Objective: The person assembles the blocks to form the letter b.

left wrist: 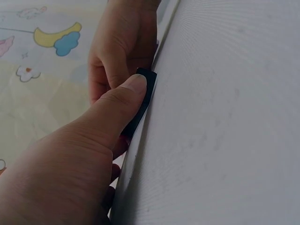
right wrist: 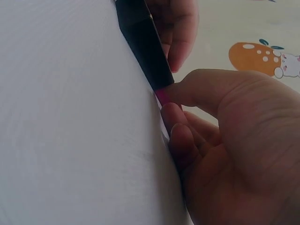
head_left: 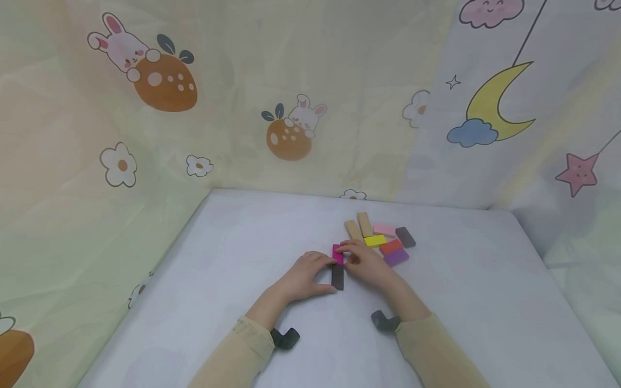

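Note:
In the head view a dark block (head_left: 337, 278) and a magenta block (head_left: 337, 255) lie end to end in a line on the white table. My left hand (head_left: 304, 276) holds the dark block, thumb at its near end and index finger by the joint between the two blocks. In the left wrist view that thumb presses the end of the dark block (left wrist: 150, 78). My right hand (head_left: 367, 264) pinches the magenta block from the right. The right wrist view shows the right thumb at the magenta block (right wrist: 161, 95), most of it hidden by fingers.
Beyond my right hand lie loose blocks: two wooden ones (head_left: 365, 224), a yellow (head_left: 375, 241), a pink (head_left: 385, 230), a dark grey (head_left: 405, 237), a red (head_left: 391, 247) and a purple (head_left: 396, 257). Printed cloth (head_left: 233, 81) hangs around the table (head_left: 485, 302).

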